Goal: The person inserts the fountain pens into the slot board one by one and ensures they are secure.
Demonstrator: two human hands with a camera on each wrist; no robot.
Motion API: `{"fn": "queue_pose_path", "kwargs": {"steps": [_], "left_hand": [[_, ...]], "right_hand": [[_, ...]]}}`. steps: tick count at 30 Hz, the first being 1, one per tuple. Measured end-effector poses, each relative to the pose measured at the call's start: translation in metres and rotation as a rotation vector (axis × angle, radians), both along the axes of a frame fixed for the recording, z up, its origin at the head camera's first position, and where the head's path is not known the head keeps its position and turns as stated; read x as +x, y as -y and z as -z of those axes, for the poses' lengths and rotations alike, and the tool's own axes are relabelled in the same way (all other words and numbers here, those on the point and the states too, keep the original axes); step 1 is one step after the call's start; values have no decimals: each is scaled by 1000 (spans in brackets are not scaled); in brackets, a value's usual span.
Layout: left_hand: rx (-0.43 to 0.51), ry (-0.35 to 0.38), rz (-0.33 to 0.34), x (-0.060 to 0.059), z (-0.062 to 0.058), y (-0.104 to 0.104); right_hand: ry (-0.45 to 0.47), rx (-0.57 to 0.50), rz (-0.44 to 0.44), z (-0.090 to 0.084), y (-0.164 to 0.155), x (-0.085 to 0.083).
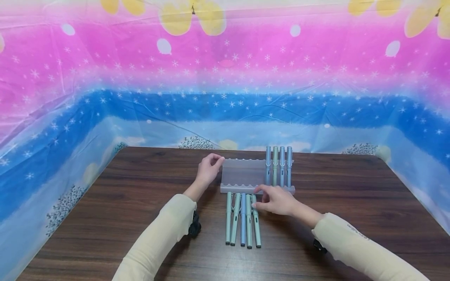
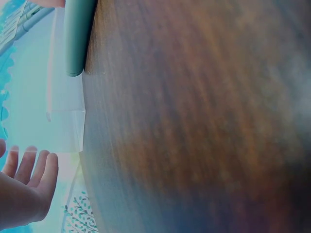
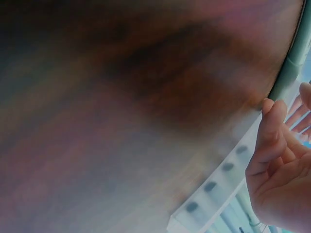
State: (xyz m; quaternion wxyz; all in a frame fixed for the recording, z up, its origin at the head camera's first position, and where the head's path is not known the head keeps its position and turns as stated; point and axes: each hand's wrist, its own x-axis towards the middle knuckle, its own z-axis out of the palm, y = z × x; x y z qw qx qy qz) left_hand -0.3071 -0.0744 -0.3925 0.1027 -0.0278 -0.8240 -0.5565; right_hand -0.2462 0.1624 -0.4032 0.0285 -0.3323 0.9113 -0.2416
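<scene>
At the upper left corner of a translucent pen rack (image 1: 242, 171), my left hand (image 1: 209, 169) pinches the side edge between thumb and fingers; the left wrist view shows those fingers (image 2: 46, 174) nearly straight. Several capped pens lie side by side in front of the rack. My right hand (image 1: 277, 201), thumb and index finger curled, pinches the cap end of the rightmost green pen (image 1: 258, 230). Its fingertips partly hide that cap. In the right wrist view, the green pen (image 3: 294, 63) runs up from the fingertips.
Several pens stand in the rack's right slots, among them a green pen (image 1: 275, 164) between blue-grey ones. A blue pen (image 1: 243, 222) lies amid the green pens on the brown wooden table (image 1: 140, 187). A patterned cloth (image 1: 225, 105) hangs behind and at both sides.
</scene>
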Motion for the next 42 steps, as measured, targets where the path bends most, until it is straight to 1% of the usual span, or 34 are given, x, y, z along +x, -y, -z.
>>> {"fn": "queue_pose_path", "kwargs": {"steps": [5, 8, 17, 20, 27, 35, 38, 42], "left_hand": [[2, -3, 3, 0, 0, 0], [6, -3, 14, 0, 0, 0], [5, -4, 23, 1, 0, 1], [8, -4, 24, 1, -1, 0], [5, -3, 28, 0, 1, 1], [15, 4, 35, -2, 2, 1], [18, 3, 38, -2, 3, 2], [17, 8, 33, -2, 2, 2]], "right_hand": [[-31, 38, 33, 1, 4, 3], [-34, 37, 36, 1, 5, 3], [44, 12, -3, 0, 0, 4], [50, 8, -14, -2, -1, 3], [40, 32, -15, -3, 1, 5], [-2, 85, 29, 0, 3, 6], [3, 73, 24, 1, 2, 5], [42, 32, -5, 0, -1, 3]]}}
